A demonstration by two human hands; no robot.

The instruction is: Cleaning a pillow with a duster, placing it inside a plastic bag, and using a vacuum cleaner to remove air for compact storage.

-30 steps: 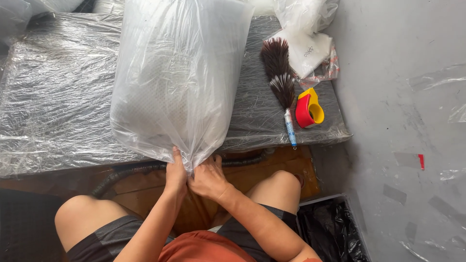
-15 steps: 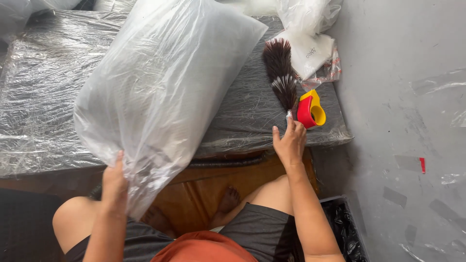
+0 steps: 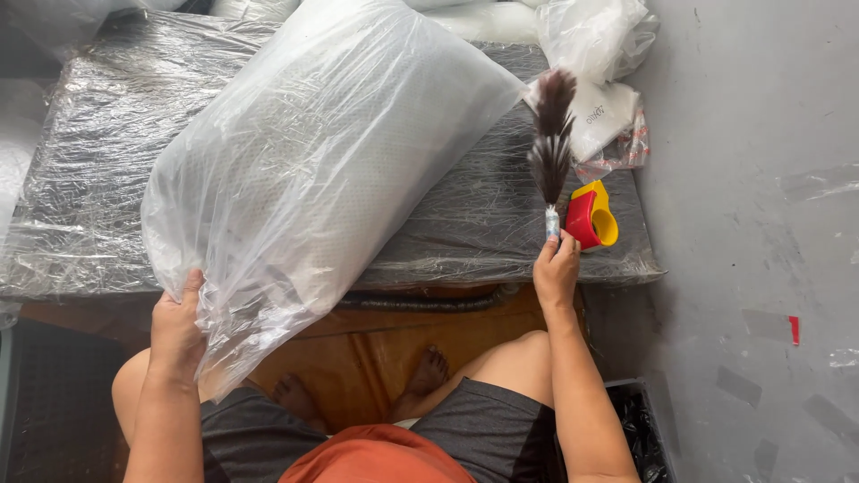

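A big white pillow sealed in a clear plastic bag lies tilted across a dark pad wrapped in plastic film. My left hand grips the bag's lower left corner. My right hand is closed on the handle of a dark feather duster, which stands up from the pad's right end. A red and yellow tape dispenser sits just right of the duster.
Crumpled clear bags pile at the pad's far right corner. A grey wall or floor surface runs along the right. A wooden floor and my bare feet show below the pad. A black bin stands by my right leg.
Both hands were together at the bag's bottom end. My left hand has swung the bag leftward and tilted it. My right hand let go, reached right and closed on the duster's handle.
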